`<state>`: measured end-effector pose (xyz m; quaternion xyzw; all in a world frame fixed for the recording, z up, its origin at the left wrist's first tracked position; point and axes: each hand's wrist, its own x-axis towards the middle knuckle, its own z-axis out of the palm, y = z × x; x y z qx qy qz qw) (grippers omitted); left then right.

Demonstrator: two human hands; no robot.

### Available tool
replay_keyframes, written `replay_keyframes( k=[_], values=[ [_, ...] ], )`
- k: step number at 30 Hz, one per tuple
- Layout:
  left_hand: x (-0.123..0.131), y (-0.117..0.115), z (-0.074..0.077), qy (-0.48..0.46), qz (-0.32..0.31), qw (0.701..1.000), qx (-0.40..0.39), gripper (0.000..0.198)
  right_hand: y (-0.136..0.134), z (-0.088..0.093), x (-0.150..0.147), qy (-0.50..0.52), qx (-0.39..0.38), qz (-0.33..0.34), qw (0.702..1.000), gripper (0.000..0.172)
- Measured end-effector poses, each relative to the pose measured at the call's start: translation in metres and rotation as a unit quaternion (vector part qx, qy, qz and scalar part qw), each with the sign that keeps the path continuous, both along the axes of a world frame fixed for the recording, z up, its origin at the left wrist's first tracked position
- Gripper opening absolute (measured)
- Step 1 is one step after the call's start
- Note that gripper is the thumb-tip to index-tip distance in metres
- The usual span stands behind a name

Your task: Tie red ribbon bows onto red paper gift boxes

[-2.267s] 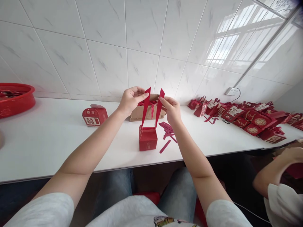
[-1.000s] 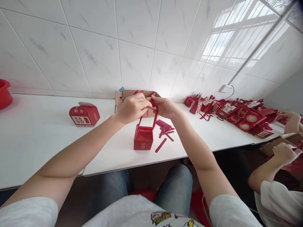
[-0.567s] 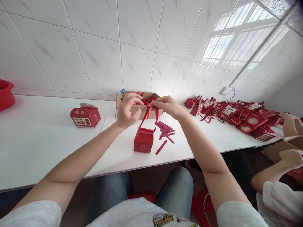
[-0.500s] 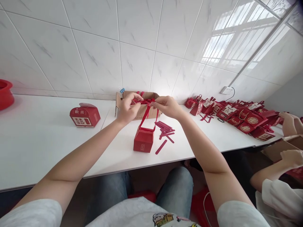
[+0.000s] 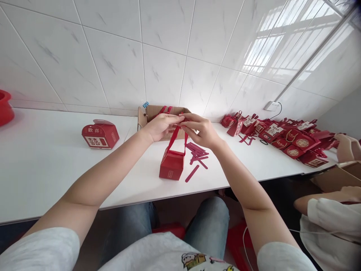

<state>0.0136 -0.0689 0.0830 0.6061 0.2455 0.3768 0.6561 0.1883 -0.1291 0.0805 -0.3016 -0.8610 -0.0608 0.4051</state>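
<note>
1. Red box [image 5: 172, 165]: one, standing on the white table [image 5: 56, 169] toward its near edge, below the hands. Two lengths of red ribbon [image 5: 173, 139] rise from its left and right ends and draw together above.
2. Left hand [image 5: 160, 126]: raised at the ribbon's upper end, fingers extended and side by side, tips meeting those of the other hand. Whether they grip cannot be told; the tips overlap.
3. Right hand [image 5: 204, 131]: fingers bent inward from the right, tips apparently pinching the ribbon where its two lengths meet.
4. Step in hand, as judged: joining or knotting the ribbon ends into a handle.
5. Next move, as judged: calls for drawing the ends through and tightening evenly, with pull kept upward so the light-looking box does not tip.
6. Cardboard carton [image 5: 151, 111]: far side, behind the hands, more red ribbon inside.
7. Dark red strips [image 5: 197, 150]: loose heap just right of the box, one lying apart, nearer.
8. Second red box [image 5: 100, 135]: left, well apart, no ribbon seen.
9. Pile of red boxes [image 5: 293, 139]: far right, many with ribbons or cord handles.
</note>
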Motion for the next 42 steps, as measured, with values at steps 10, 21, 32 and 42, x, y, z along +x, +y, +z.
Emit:
replay_keyframes(
  k=[10,21,32,42],
  values=[
    [-0.017,0.008,-0.017,0.010,0.065,0.997,-0.030,0.033,-0.022,-0.040,0.021,0.148,-0.132,0.002,0.980,0.032],
    [-0.127,0.040,-0.139,0.209,0.318,0.922,-0.064,0.044,-0.106,-0.184,0.087,0.403,-0.419,-0.135,0.802,0.036],
    [-0.086,-0.002,-0.117,0.301,0.219,0.859,0.352,0.030,-0.077,-0.140,0.059,0.404,-0.311,-0.220,0.832,0.033],
    [-0.049,-0.017,-0.122,0.328,0.064,0.867,0.370,0.029,-0.028,-0.141,-0.005,0.137,-0.318,-0.147,0.927,0.028]
  ],
)
